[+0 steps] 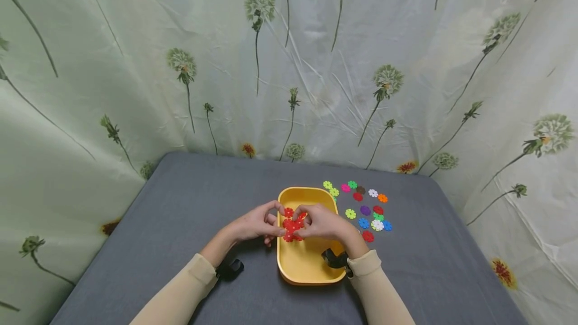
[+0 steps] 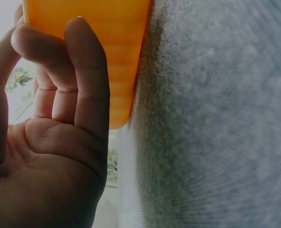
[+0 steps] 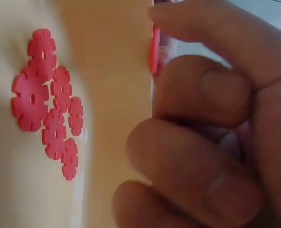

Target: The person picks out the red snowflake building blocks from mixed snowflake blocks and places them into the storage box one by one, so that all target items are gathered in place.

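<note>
My left hand (image 1: 250,223) is at the left rim of a yellow tray (image 1: 311,267), thumb and index finger curved toward the red pieces. My right hand (image 1: 324,222) reaches over the tray from the right, thumb and index bent inward. A red notched disc (image 3: 154,50), seen edge-on in the right wrist view, sits at the right index fingertip with left fingers close behind it. Both hands seem to pinch it, though the left fingertips' contact is hidden. Several red flower-shaped discs (image 3: 54,133) lie inside the tray. In the left wrist view, the remaining left fingers (image 2: 85,76) are beside the tray's outer wall.
Many colored notched discs (image 1: 365,210) are scattered on the grey tabletop (image 1: 207,184) to the right of the tray. A pale curtain (image 1: 217,64) with a dandelion print hangs behind the table. A black wrist camera (image 1: 334,258) overlaps the tray's right side.
</note>
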A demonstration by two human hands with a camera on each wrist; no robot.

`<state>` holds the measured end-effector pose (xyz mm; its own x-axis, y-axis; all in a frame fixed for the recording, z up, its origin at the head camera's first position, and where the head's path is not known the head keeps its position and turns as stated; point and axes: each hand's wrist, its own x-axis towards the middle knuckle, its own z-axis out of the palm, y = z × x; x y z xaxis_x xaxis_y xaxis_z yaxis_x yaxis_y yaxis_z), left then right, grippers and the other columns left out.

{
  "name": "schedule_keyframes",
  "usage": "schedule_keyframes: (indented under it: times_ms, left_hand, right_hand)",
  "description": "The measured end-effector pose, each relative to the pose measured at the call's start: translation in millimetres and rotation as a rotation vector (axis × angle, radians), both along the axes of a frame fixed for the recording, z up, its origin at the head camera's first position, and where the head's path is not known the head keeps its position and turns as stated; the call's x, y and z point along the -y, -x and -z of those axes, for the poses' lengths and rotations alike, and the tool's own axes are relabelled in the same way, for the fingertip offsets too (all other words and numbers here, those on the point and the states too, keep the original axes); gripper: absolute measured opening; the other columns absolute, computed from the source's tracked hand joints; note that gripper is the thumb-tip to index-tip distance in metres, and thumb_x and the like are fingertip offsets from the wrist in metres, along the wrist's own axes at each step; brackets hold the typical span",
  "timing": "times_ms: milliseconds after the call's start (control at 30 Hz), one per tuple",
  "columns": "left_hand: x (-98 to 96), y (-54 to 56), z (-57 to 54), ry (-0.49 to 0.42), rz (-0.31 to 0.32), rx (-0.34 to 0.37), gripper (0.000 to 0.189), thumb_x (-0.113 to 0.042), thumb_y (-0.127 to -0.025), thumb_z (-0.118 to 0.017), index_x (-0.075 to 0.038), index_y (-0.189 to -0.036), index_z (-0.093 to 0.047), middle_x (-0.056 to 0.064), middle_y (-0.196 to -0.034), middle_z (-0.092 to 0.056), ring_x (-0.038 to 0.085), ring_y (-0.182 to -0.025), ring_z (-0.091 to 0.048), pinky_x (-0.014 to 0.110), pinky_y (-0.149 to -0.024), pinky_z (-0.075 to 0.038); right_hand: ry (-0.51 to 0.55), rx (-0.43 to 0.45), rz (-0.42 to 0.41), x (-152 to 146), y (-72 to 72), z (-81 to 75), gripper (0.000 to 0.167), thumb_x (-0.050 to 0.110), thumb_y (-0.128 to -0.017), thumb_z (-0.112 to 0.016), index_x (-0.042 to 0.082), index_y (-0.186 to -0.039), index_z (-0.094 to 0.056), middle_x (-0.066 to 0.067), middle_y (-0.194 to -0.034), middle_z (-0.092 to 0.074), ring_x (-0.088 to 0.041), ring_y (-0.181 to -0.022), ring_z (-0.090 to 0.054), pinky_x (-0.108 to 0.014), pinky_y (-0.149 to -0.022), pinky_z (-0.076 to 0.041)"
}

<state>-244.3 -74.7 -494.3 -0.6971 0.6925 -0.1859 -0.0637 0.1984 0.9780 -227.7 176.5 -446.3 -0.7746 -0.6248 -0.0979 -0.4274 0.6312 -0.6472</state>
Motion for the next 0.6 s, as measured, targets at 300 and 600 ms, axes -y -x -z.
schedule_keyframes:
  times_ms: [300, 600]
  left_hand:
    - [1.4, -0.2, -1.2, -0.016, 0.015, -0.012, 0.044, -0.014, -0.097, -0.077, -0.009, -0.125, -0.044, -0.002, -0.068, -0.063, 0.013, -0.056, -0.059, 0.027, -0.060, -0.055]
    - [1.5, 0.1, -0.4, -0.020, 0.020, -0.016, 0.046, -0.013, -0.097, -0.077, -0.006, -0.128, -0.043, -0.001, -0.068, -0.063, 0.013, -0.056, -0.060, 0.027, -0.060, -0.055]
  right_hand:
    - [-0.069, 0.040, -0.066, 7, 1.8, 11.0, 0.024, 0.020, -0.089, -0.081, 0.010, -0.106, -0.069, 0.010, -0.067, -0.052, -0.002, -0.057, -0.044, -0.018, -0.057, -0.036]
    - [-0.125, 0.164, -0.054, 9, -2.7, 13.4, 0.020, 0.020, -0.088, -0.081, 0.014, -0.102, -0.069, 0.009, -0.064, -0.053, -0.005, -0.054, -0.046, -0.019, -0.054, -0.037]
